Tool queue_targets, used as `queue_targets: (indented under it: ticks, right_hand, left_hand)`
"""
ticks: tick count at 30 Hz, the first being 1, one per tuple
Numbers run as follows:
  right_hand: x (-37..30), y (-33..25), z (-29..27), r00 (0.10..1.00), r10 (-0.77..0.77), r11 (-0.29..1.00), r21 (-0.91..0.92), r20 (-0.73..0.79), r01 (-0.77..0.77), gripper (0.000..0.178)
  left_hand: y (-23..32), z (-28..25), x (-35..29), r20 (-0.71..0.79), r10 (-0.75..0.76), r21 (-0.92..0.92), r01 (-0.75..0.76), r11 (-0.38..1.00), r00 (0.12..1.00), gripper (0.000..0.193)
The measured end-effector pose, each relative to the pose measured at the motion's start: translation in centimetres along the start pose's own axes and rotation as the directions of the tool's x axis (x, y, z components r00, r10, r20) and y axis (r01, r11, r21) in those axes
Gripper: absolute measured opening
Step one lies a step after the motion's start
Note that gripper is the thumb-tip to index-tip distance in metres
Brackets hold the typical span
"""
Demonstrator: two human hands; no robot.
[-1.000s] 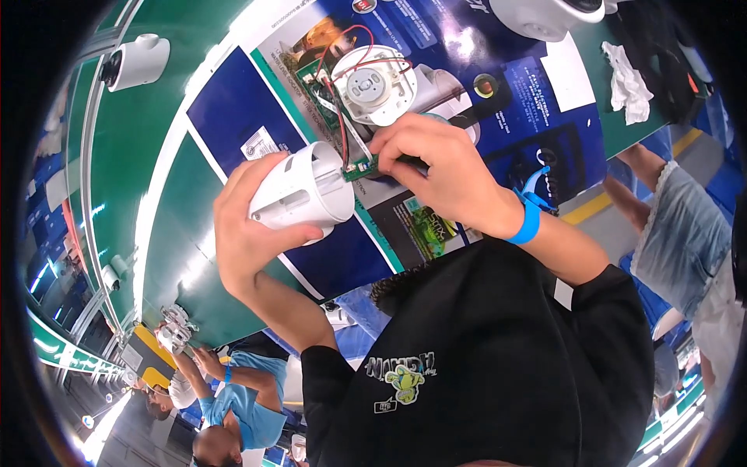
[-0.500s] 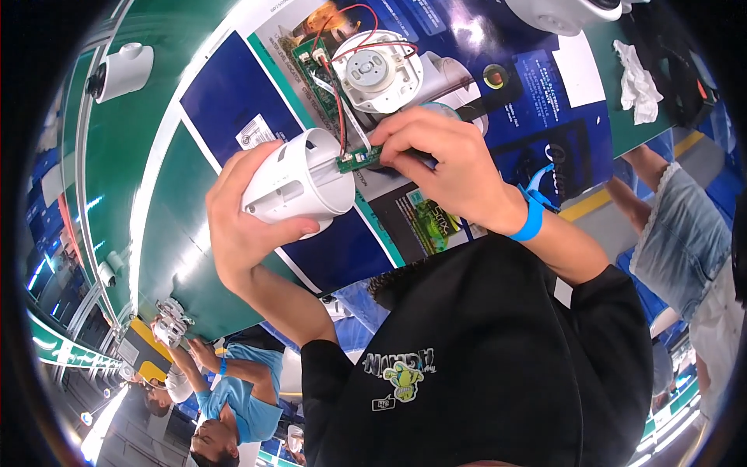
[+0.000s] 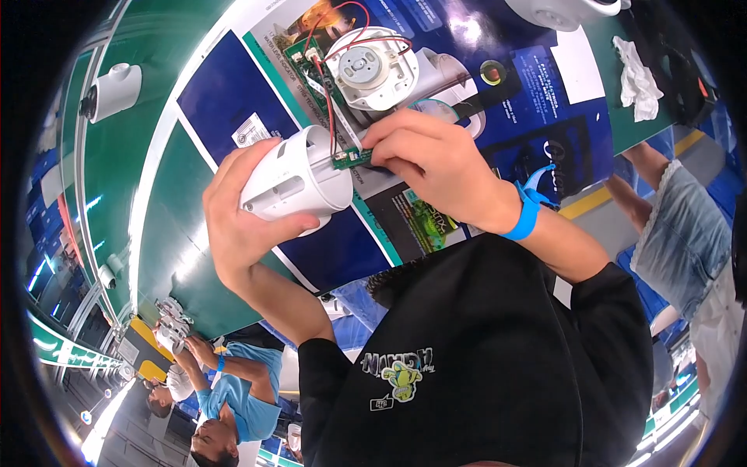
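My left hand is wrapped round a white plastic cylindrical housing, tilted with its open end to the right. My right hand pinches the right end of a small green circuit board at that opening. How far the board reaches inside cannot be made out. A white cable and thin red and black wires run up from it toward a larger green circuit board. Beside that lies a white round base with a grey disc in its middle.
Printed blue cardboard covers part of the green table. White camera-like units stand at the left and top right. Crumpled tissue lies at the right. A co-worker handles a white part at lower left; another person stands at right.
My right hand and the small board have moved slightly left, closer into the housing's mouth. The round base and wired board have shifted a little up and left in view.
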State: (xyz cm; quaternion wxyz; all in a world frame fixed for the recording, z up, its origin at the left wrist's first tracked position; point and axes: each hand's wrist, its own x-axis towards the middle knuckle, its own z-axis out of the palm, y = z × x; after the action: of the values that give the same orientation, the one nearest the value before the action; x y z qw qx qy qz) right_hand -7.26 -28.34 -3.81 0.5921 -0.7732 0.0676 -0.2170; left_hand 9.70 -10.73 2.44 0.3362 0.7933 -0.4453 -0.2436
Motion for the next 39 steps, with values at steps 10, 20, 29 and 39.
queue_targets:
  ticks: [10,20,29,39]
  right_hand:
    - [0.26,0.01,-0.24,1.0,-0.01,0.999,-0.036,0.003,0.01,0.018]
    - [-0.37,0.28,-0.52,0.999,-0.019,0.999,-0.048,-0.026,0.017,0.021]
    - [-0.27,0.29,-0.16,0.999,-0.008,1.0,-0.02,-0.047,0.007,0.02]
    - [-0.1,0.37,-0.28,0.999,-0.033,0.999,-0.017,-0.044,0.032,0.016]
  left_hand:
    - [-0.18,0.31,0.1,-0.01,-0.029,-0.049,0.028,0.998,1.0,0.074]
    - [0.23,0.09,-0.09,-0.001,-0.113,-0.056,0.113,0.992,0.994,0.071]
    - [0.22,0.13,-0.04,-0.003,-0.108,-0.047,0.107,0.993,0.994,0.071]
    - [0.19,0.09,-0.02,0.006,-0.111,-0.057,0.111,0.992,0.994,0.073]
